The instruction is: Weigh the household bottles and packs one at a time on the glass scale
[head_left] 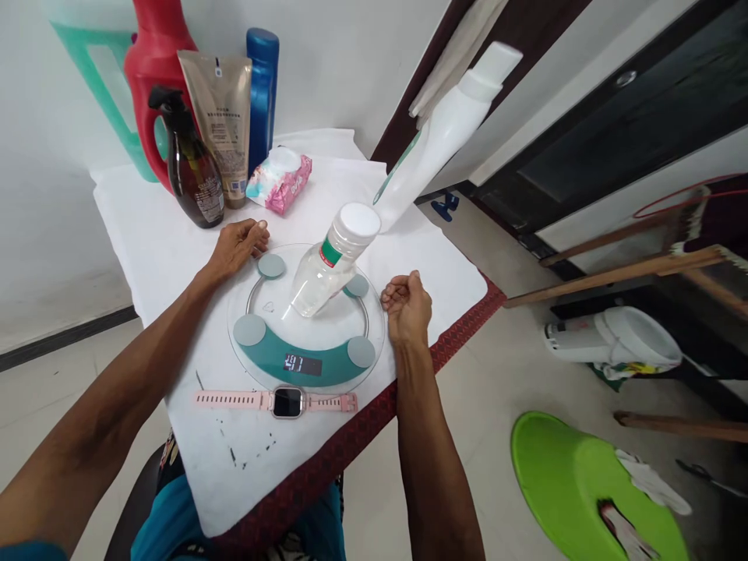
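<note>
A clear plastic jar [327, 269] with a white lid and a green-red label stands on a round glass scale [266, 354] whose small display is lit. My left hand [237, 245] rests on the white cloth at the scale's far left rim, fingers curled and holding nothing I can see. My right hand [407, 305] sits at the scale's right rim with its fingers curled in, a short way from the jar. A tall white bottle [441, 136] stands just behind the jar. A pink smartwatch [280, 402] lies flat in front of the scale.
At the table's back left stand a dark pump bottle [190, 167], a beige tube [222, 117], a blue bottle [262, 86], a red jug [153, 66] and a wipes pack [279, 181]. A green tub [578, 483] and a white appliance [608, 339] are on the floor at right.
</note>
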{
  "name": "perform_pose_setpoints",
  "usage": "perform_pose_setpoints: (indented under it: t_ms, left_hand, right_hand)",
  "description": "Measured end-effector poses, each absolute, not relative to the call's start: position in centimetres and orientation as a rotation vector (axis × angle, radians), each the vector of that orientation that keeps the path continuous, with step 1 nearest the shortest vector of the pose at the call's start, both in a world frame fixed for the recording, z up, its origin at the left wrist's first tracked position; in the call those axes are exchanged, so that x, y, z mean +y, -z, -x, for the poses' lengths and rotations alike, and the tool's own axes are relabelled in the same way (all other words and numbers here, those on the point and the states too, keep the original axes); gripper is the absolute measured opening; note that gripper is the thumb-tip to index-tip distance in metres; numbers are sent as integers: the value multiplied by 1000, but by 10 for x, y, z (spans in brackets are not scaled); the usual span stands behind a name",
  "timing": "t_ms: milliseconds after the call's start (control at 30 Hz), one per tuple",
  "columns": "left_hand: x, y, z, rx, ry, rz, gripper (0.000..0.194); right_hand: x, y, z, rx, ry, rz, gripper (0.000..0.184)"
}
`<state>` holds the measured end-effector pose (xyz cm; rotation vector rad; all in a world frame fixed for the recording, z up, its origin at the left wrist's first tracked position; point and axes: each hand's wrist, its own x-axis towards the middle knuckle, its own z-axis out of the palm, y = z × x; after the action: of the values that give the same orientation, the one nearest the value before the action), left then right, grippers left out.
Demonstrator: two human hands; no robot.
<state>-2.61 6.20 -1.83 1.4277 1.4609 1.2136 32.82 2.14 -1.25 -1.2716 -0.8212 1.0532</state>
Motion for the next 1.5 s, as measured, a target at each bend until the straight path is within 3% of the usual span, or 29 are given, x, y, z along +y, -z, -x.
perform_pose_setpoints:
  t_ms: [433,1000,1167,1267,1333,1433,1500]
  left_hand:
    - [65,18,27,1437,-1270,-1428,56]
    - [67,22,26,1433,-1286,-1445,61]
    - [57,-6,32,1408,-1333,-1431,64]
    - [32,-39,26,1286,-1371,-1676,72]
    - [10,-54,10,1140,-1323,-1826,91]
    - [-20,-54,-23,1054,-1215,-1895,121]
    - [-32,-46,-43,1132,-1207,-1906,127]
  right_hand:
    - [23,16,-317,-841,-940,1319,75]
    - [24,25,-315,-984,-806,1353,78]
    - [25,27,-313,-989,-800,1333,78]
    - [28,28,-313,-970,-809,1321,76]
    - [29,29,-314,-952,-816,1316,76]
    - [31,30,-315,-931,-828,1320,78]
    - [31,30,-315,-935,-831,1312,79]
